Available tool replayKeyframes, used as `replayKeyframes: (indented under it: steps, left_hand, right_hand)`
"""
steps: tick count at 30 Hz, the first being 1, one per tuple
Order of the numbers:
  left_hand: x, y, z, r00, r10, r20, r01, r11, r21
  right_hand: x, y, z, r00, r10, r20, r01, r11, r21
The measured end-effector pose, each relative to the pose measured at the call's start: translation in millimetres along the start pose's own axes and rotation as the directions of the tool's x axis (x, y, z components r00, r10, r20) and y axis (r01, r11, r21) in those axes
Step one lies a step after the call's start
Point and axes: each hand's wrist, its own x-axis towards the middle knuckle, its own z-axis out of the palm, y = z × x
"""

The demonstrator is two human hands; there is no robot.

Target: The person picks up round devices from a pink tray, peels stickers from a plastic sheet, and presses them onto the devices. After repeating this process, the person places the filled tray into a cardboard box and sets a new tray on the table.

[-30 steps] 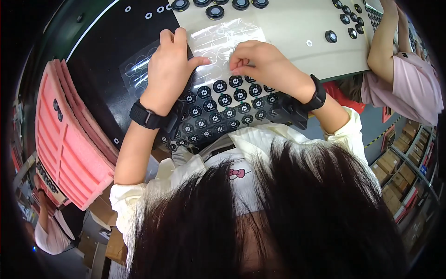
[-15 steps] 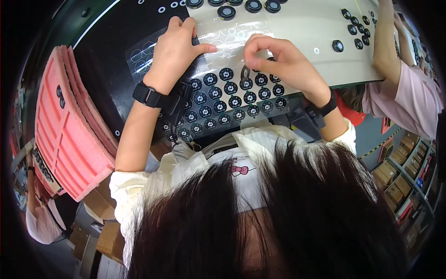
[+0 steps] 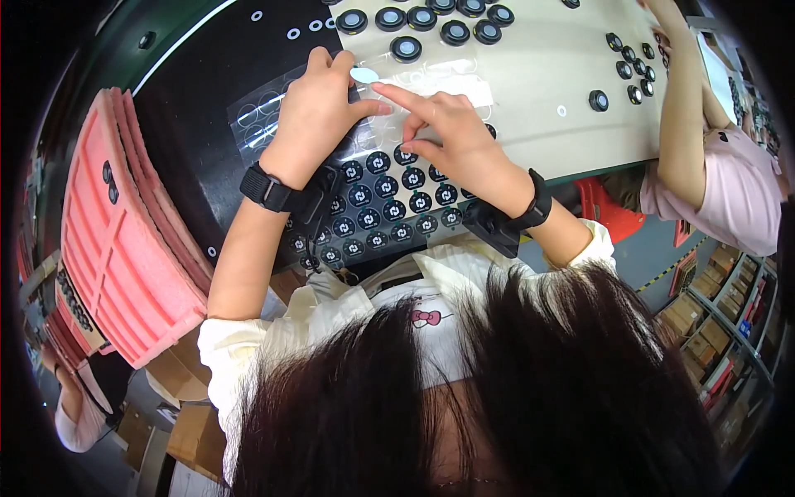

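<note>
My left hand (image 3: 319,120) lies on a clear sheet (image 3: 258,112) marked with circles, its thumb stretched out to the right. A pale blue disc (image 3: 364,75) sits beside its index finger. The index finger of my right hand (image 3: 455,137) points left, its tip at the edge of that disc. My right thumb and middle finger curl together above a sheet of black round labels (image 3: 383,188); whatever is between them is hidden. Those labels have white marks and lie in rows on clear backing nearest my body.
Black round parts with grey centres (image 3: 406,49) stand at the far edge, and more (image 3: 599,101) lie right. White rings (image 3: 292,34) lie on the dark mat. Pink foam trays (image 3: 137,240) lean at left. A co-worker's arm (image 3: 683,108) reaches in at right.
My right hand moved left from above the black labels, where it pinched a small dark ring-like piece, to the pale blue disc, which has come into view. My left hand stayed put.
</note>
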Motion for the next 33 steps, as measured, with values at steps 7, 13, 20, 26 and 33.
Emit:
replayKeyframes:
  steps: [7,13,20,26,33]
  left_hand:
    - [1,7,-5,0.996,-0.039,0.078,0.028,0.990,0.137]
    - [27,37,-6,0.989,0.148,-0.018,-0.136,0.950,0.282]
    - [45,31,-6,0.964,0.113,0.239,-0.032,0.947,-0.321]
    - [3,62,-54,0.981,-0.138,0.139,0.157,0.133,-0.979]
    - [-13,70,-67,0.962,-0.268,-0.050,0.033,0.296,-0.954]
  right_hand:
    - [3,-27,-34,0.988,0.066,0.137,-0.126,0.860,0.495]
    - [-2,-22,-71,0.923,0.192,-0.334,0.022,0.840,0.542]
    - [14,-32,-85,0.884,0.241,-0.400,0.106,0.731,0.674]
    - [64,14,-73,0.680,-0.545,-0.491,0.668,0.183,0.721]
    - [54,-47,-76,0.989,-0.089,-0.119,0.140,0.279,0.950]
